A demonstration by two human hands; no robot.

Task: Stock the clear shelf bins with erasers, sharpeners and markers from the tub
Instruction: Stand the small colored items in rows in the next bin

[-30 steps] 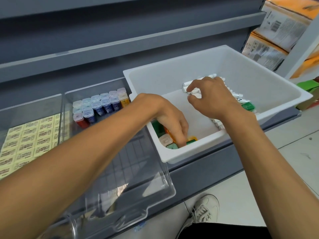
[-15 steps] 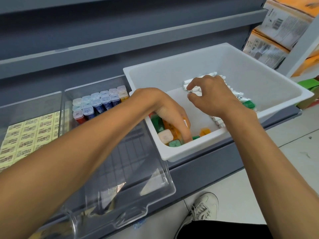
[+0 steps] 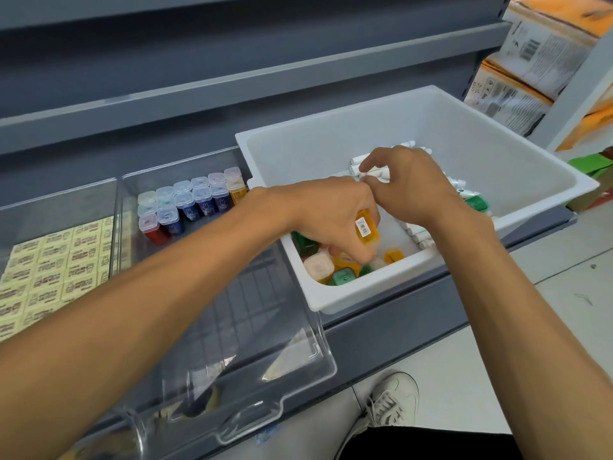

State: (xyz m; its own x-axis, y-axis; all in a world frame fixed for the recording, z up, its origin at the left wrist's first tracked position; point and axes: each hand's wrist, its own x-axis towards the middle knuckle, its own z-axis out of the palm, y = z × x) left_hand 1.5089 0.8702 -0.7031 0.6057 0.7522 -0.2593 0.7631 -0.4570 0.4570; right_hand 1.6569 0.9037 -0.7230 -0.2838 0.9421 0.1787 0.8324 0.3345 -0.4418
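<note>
The left hand grips an orange sharpener with a barcode sticker, now lifted off the pile in the near left corner of the tub, where it was digging half a second ago. The right hand pinches white markers mid-tub. The clear bin lies open in front of its sharpener rows. The print on the erasers is too small to read.

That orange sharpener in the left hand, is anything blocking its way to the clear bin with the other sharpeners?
Only the white tub's left wall lies between. The left hand grips the orange sharpener above the pile; the clear bin is open on top.
</note>
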